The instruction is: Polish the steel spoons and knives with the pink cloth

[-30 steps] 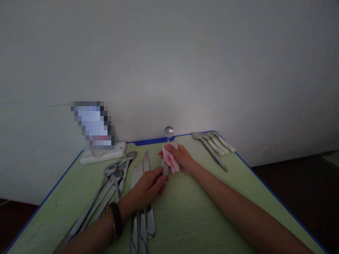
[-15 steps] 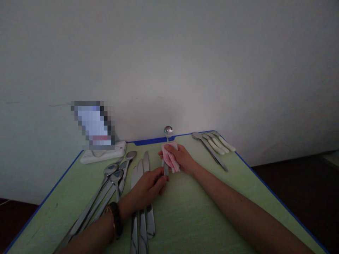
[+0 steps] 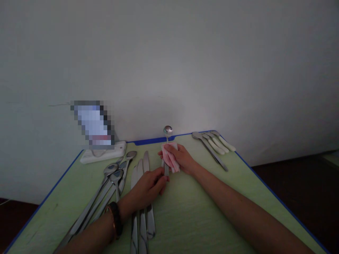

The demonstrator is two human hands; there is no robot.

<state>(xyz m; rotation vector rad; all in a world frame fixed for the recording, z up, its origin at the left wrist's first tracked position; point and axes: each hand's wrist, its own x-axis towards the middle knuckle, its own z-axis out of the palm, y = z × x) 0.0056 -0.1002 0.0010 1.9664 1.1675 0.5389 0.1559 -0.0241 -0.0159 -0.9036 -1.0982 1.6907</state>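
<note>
Your left hand (image 3: 148, 185) is clamped on the handle end of a shiny metal spoon (image 3: 167, 131), its round bowl showing above the far blue edge (image 3: 153, 141); your right hand (image 3: 184, 158) clamps folded pink cloth (image 3: 171, 158) over its handle. Green worktop (image 3: 185, 211) spreads rightward from smooth table knives (image 3: 146, 162).

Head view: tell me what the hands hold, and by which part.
A round-bowled silver metal spoon: left hand at its handle's end, right hand further up, through a folded pink cloth.
</note>
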